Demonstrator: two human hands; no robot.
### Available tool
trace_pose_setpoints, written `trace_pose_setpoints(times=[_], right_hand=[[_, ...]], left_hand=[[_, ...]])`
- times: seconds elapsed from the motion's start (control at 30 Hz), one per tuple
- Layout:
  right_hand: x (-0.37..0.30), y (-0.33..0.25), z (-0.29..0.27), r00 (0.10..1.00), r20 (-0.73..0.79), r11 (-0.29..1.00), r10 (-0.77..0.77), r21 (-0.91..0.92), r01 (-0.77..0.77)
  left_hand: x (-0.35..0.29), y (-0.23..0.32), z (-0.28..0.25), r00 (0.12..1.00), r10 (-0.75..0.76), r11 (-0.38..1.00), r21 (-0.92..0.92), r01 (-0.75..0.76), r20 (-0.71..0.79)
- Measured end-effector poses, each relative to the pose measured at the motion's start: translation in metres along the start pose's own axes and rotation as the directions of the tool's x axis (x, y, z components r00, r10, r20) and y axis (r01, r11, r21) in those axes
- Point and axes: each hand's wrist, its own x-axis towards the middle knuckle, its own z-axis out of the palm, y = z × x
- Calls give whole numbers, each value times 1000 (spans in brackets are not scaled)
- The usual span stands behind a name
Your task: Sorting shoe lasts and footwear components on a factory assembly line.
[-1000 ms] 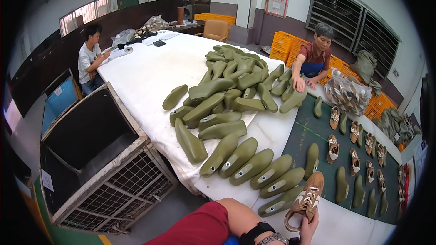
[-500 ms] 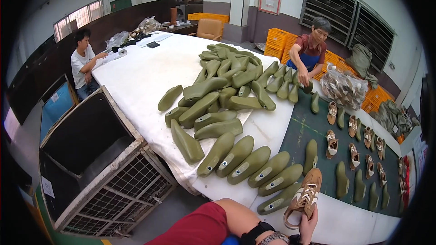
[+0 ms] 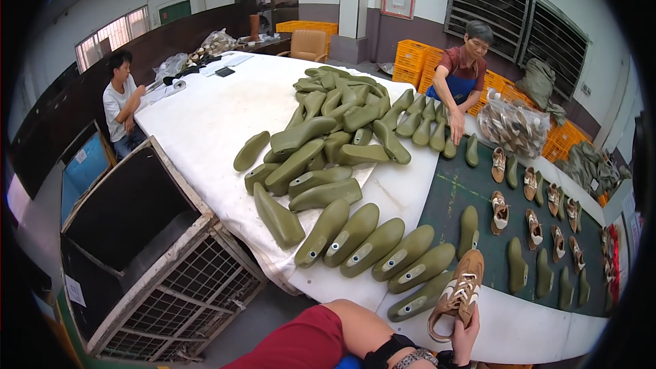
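Observation:
My left hand (image 3: 463, 336) comes in from the lower edge with a red sleeve and a dark wristband, and it grips a tan and brown shoe upper (image 3: 459, 292) by its heel, held over the near edge of the white table (image 3: 205, 123). Just left of the shoe lies a row of olive-green shoe lasts (image 3: 372, 247). A big heap of the same lasts (image 3: 335, 119) sits farther back. My right hand is out of sight.
A dark green mat (image 3: 458, 188) on the right carries single lasts and several small shoes. A person in a blue apron (image 3: 459, 75) reaches onto the table's far side; another in white (image 3: 121, 102) sits at the left. A wire-mesh cage bin (image 3: 137, 246) stands beside the table.
The view has shifted slightly; my hand still holds the shoe upper in the same place. The person in the apron has leaned further over the lasts.

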Motion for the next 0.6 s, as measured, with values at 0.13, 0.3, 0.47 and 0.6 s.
trace_pose_setpoints(times=[0.13,0.3,0.47,0.6], right_hand=[[-2,2,-4,999,-48,1000,11,23,-10],[6,3,-6,998,-54,994,24,-103,-29],[7,40,-28,987,-48,988,150,-15,-151],[-11,49,-42,975,-54,878,216,-427,-218]], left_hand=[[3,7,-3,988,24,1000,4,-24,-151],[6,7,-1,991,-47,992,-121,33,-122],[4,10,-7,990,-83,994,-85,73,-118],[-3,11,-11,988,-108,983,-161,89,-114]])
